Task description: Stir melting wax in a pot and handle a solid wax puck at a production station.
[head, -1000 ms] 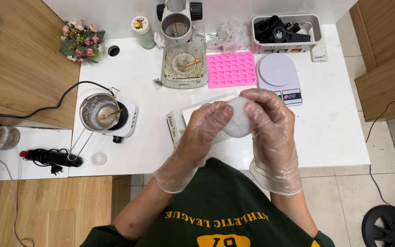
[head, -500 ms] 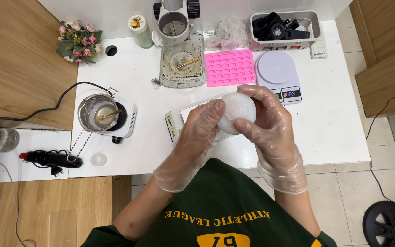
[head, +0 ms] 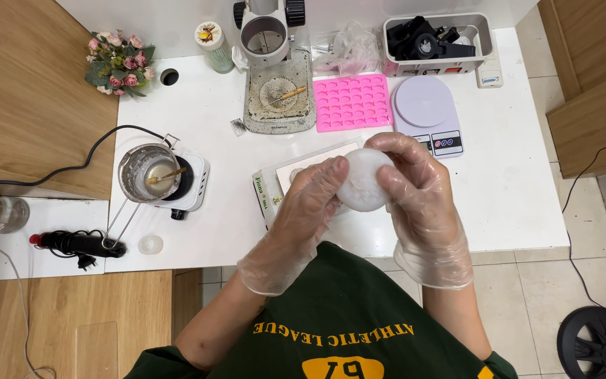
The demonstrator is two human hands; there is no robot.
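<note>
White round disc (head: 363, 184), translucent and waxy in look, held in the air above the counter (head: 513, 182) between both gloved hands. The left hand (head: 310, 207) closes on its left edge with thumb and fingertips; the right hand (head: 415, 189) wraps its right edge and back. Each grip is thus clasped on the disc, neither released. One broad face is turned up toward the camera, slightly tilted; being round, the disc shows no long axis, and its thin axis runs roughly from the camera down toward the counter.

Risks, as a judgement: the thin clear gloves give a slick contact, so the disc could slip out from between the fingertips and fall; pressure from opposed thumbs could crack or dent it if the material is brittle.

Directly beneath the grip lies a flat white box or board (head: 296, 175) on the counter. Beyond the grip sit a pink silicone mould (head: 353, 102) and a round lilac kitchen scale (head: 426, 105). Farther beyond stand a speckled microscope base (head: 280, 98) and a grey bin of black parts (head: 436, 42). Well to the left of the grip, a metal pot (head: 150, 172) rests on a small white hotplate (head: 194, 186), with a spoon in it.
</note>
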